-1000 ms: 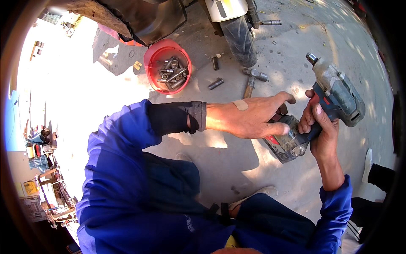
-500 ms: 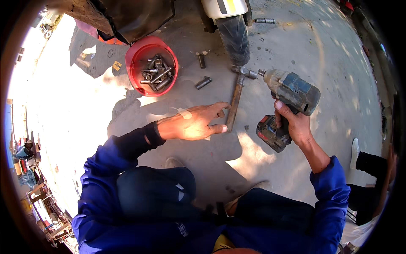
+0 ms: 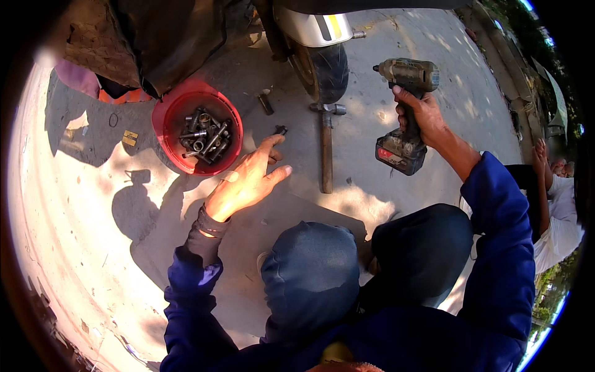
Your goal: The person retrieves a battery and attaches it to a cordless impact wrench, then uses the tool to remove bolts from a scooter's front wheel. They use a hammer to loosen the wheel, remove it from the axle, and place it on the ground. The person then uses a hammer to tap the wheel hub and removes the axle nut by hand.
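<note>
1. Holding cordless driver (image 3: 408, 73) in my right hand (image 3: 424, 116), closed around its handle, upper right of frame.
2. My left hand (image 3: 245, 181), left of centre: spread, just beside dark socket (image 3: 281, 129); contact unclear.
3. Hammer (image 3: 326, 152) upper centre; red container (image 3: 162, 139) with metal sockets (image 3: 207, 137) upper left.

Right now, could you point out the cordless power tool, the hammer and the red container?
Cordless power tool (image 3: 409, 74): head view, on its upper housing.
Hammer (image 3: 326, 150): head view, on its handle.
Red container (image 3: 163, 126): head view, on the left part of its wall.
</note>
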A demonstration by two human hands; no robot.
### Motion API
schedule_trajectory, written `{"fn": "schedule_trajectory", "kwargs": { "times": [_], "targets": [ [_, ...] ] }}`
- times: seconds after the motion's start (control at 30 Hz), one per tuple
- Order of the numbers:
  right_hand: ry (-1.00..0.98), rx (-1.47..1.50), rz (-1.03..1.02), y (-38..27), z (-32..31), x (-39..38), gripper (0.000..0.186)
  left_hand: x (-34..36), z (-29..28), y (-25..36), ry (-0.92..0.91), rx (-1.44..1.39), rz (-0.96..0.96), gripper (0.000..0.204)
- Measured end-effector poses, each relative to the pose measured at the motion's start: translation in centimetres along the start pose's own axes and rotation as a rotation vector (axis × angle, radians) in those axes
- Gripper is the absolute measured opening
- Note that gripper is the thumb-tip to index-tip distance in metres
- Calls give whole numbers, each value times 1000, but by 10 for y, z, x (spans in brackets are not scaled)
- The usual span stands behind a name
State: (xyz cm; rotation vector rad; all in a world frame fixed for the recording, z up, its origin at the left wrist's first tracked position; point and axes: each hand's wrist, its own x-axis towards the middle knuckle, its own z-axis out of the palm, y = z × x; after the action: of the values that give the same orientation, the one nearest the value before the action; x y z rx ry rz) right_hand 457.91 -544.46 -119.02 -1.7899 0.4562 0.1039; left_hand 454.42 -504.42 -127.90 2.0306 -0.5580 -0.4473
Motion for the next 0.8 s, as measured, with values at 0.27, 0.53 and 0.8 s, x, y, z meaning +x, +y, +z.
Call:
{"fn": "schedule_trajectory", "kwargs": {
  "times": [0.27, 0.53, 0.8],
  "targets": [
    [11, 183, -20, 10, 1, 47, 37, 29, -12, 37, -24, 244, -35, 67],
    [-268, 392, 87, 49, -44, 132, 35, 41, -27, 61, -42, 263, -139, 66],
    [-418, 428, 79, 80, -79, 220, 37, 105, -20, 96, 55, 89, -347, 62]
  ]
}}
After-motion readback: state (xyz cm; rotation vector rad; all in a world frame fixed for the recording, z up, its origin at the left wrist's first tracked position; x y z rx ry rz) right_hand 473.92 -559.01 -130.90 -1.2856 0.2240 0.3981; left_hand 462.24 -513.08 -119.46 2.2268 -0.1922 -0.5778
